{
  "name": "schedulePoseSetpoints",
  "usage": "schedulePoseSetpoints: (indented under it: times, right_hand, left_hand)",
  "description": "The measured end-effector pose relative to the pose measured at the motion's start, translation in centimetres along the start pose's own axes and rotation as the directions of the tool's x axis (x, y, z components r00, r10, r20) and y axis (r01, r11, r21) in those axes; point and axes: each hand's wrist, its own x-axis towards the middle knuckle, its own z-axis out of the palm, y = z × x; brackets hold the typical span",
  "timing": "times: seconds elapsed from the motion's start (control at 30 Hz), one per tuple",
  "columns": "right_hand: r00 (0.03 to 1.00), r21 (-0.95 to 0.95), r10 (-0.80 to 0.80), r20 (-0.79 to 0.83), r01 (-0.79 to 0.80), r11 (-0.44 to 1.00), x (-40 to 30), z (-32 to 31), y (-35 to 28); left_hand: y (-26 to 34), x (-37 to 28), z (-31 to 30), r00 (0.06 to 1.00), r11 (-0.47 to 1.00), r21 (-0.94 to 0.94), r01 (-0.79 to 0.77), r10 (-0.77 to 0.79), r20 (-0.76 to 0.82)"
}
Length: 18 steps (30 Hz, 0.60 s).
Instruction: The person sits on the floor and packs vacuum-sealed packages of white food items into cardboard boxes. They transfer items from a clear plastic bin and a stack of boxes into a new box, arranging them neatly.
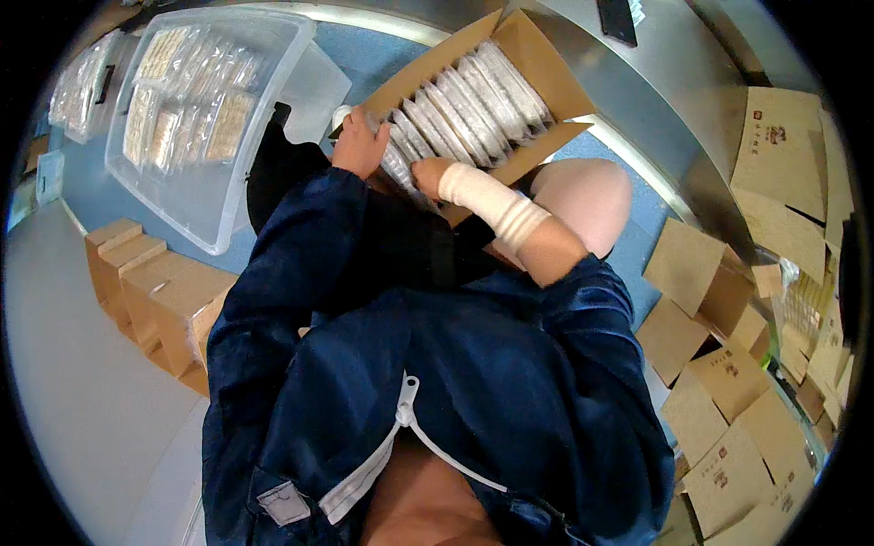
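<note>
An open cardboard box (546, 75) lies tilted before me, with a row of clear plastic packs (464, 102) standing on edge inside it. At the box's near left end, my left hand (362, 145) rests on the end pack of the row, fingers pointing up the picture. My right hand (430, 179), with a light knitted sleeve on its wrist, reaches in at the near edge and holds the side of the end packs (399, 160). Its fingertips are partly hidden among the packs. The contents of the packs look pale; what they are I cannot tell.
A translucent plastic tub (225, 198) with more clear packs (198, 102) stands at the left. Cardboard boxes (171, 286) stand in a row at lower left. Many cardboard boxes (730, 471) are piled at right. A black phone-like object (616, 20) lies on a metal surface (662, 68).
</note>
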Motion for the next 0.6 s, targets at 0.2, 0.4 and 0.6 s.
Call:
schedulePoseSetpoints:
  times: [0.2, 0.4, 0.6]
  right_hand:
    - [0.902, -0.226, 0.212, 0.377, -0.132, 0.965, 4.8, 1.5, -0.9]
    - [0.974, -0.058, 0.220, 0.050, -0.217, 0.974, 1.1, -0.2, -0.6]
    - [0.813, 0.094, 0.257, -0.522, -0.244, 0.965, -14.2, -7.7, 2.2]
  left_hand:
    - [0.6, -1.4, 0.9, 1.000, 1.000, -0.006, -0.010, 0.011, 0.019]
    - [6.1, -5.8, -4.4, 0.962, 0.968, -0.061, -0.244, 0.249, 0.109]
    - [4.9, -8.9, -2.0, 0.905, 0.966, -0.165, -0.197, 0.244, 0.348]
